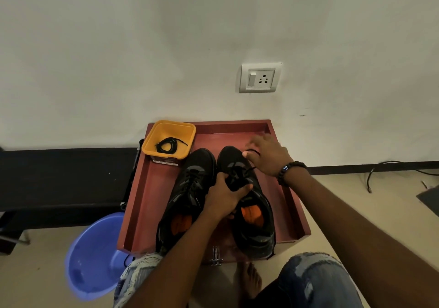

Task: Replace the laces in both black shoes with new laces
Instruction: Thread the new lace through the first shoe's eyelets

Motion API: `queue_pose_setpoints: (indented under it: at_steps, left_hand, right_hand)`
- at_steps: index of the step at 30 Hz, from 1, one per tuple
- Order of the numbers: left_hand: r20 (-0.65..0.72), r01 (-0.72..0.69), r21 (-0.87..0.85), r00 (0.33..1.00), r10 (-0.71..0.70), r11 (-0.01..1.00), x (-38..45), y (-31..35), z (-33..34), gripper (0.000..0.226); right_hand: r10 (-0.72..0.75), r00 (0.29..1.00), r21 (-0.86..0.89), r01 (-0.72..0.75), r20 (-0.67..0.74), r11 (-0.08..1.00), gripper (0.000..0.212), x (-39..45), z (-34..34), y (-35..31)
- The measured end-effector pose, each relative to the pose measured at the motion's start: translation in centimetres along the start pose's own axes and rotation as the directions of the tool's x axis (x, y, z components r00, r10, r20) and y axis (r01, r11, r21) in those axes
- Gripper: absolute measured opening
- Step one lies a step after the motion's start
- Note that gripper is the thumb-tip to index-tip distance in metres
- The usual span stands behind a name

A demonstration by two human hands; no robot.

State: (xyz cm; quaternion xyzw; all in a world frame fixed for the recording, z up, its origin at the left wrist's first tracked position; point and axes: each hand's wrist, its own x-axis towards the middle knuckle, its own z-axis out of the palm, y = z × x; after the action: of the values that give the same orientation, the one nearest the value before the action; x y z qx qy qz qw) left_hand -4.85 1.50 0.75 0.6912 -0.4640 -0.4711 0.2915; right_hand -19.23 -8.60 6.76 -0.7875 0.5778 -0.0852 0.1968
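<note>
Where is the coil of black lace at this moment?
In the head view the coiled black lace lies inside the yellow tub, which stands in the far left corner of the red tray, just beyond the left shoe.

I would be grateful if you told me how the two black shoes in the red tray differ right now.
The left black shoe lies untouched with its laces crossed flat, while the right black shoe is held at its tongue by the left hand. The right shoe's lace is loosened and pulled up towards the right hand; the left shoe's is not. Both have orange insoles, point toes-to-wall, and sit in the red wooden tray.
</note>
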Motion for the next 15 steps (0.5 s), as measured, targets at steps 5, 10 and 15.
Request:
queue_pose_setpoints:
  at_steps: [5, 10, 15]
  left_hand:
    - [0.009, -0.05, 0.017, 0.999, 0.05, 0.999, 0.0, -0.9, -0.3, 0.077]
    - [-0.021, -0.056, 0.006, 0.998, 0.056, 0.998, -0.5, -0.9, 0.0, 0.066]
    - [-0.017, -0.051, -0.021, 0.999, 0.05, 0.999, -0.7, -0.7, 0.0, 0.067]
  right_hand:
    - [-0.395, 0.914, -0.096, 0.387, -0.094, 0.917, 0.013, -3.0, -1.5, -3.8]
    - [-0.218, 0.917, -0.504, 0.369, 0.334, 0.781, 0.033, -2.5, 1.1, -5.4]
    - [-0.099, 0.953, -0.546, 0.247, 0.286, 0.801, 0.019, -1.6, 1.6, -5.8]
